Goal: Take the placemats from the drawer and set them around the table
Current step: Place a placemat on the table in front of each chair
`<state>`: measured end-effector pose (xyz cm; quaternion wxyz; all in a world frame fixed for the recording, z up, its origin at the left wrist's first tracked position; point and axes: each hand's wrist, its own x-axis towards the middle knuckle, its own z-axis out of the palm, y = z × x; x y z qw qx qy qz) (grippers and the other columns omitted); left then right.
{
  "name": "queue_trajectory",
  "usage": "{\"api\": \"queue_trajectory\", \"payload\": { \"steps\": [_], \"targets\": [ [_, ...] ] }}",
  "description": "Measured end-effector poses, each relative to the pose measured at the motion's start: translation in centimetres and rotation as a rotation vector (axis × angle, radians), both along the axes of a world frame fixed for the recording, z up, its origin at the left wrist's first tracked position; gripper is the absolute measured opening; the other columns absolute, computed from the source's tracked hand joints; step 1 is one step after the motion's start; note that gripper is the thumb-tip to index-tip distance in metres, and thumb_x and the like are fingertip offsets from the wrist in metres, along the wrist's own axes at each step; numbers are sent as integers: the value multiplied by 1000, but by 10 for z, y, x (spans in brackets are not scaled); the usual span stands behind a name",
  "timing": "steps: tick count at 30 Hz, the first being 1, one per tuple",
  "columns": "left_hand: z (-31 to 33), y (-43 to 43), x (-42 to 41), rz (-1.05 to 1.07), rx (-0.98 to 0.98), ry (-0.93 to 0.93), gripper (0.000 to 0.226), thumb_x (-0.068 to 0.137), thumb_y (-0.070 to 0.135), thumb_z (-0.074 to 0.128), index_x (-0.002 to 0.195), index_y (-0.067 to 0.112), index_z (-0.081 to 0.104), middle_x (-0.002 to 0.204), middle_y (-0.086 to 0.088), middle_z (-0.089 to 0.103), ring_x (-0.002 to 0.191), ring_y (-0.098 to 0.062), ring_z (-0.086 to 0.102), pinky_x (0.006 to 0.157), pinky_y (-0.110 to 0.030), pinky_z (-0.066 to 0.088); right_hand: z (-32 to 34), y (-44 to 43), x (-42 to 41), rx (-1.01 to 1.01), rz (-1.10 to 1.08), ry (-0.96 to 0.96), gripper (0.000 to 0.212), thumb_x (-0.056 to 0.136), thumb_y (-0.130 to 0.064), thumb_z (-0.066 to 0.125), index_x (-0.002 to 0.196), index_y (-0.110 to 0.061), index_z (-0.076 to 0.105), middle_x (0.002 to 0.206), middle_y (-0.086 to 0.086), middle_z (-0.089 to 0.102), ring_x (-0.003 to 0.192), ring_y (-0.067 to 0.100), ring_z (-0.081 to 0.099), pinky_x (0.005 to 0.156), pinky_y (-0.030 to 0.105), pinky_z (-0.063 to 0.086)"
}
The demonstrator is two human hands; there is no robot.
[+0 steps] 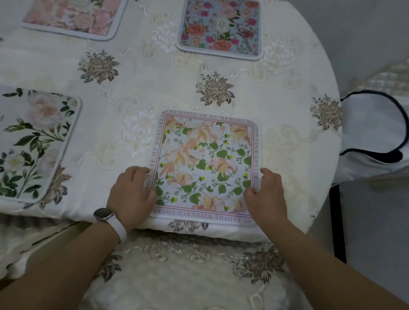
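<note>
— What have the hands got?

— The left hand (132, 193) and right hand (266, 198) each curl their fingers onto a side edge of the mat (205, 165), thumbs on its top face. It looks like a light pinch.

— Where's the mat?

— Flat on the table (155, 80), between the hands. The table's rim is just on its near side and about parallel. It's almost square, so there's no long axis to mind.

— Which hand leads?

— Neither; they're level, one on each side. I'd judge any squaring needs a small twist from both.

— The rest?

— The left mat (22, 142) is beside it, the far mat (221, 24) beyond it, the corner mat (75, 2) beyond and leftward.
</note>
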<state>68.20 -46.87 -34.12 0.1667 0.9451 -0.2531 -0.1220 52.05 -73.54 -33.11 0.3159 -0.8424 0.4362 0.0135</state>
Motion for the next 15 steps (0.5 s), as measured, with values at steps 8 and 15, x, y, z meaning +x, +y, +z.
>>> {"api": "queue_trajectory", "payload": {
  "steps": [8,15],
  "targets": [
    [-21,-56,22,-273,96,25,63,94,48,32,150,17,34,162,-7,20,150,-26,11,119,-51,12,-14,1,38,-284,481,-6,49,89,-27,54,131,-4,51,136,18,50,125,34,47,104,47,40],
    [-31,-110,64,-411,180,-83,65,97,53,11,157,26,10,165,1,1,151,-20,-4,120,-46,-2,-33,-15,122,-301,713,122,62,100,-49,29,155,-22,15,164,4,6,150,27,0,119,47,2]
  ]
}}
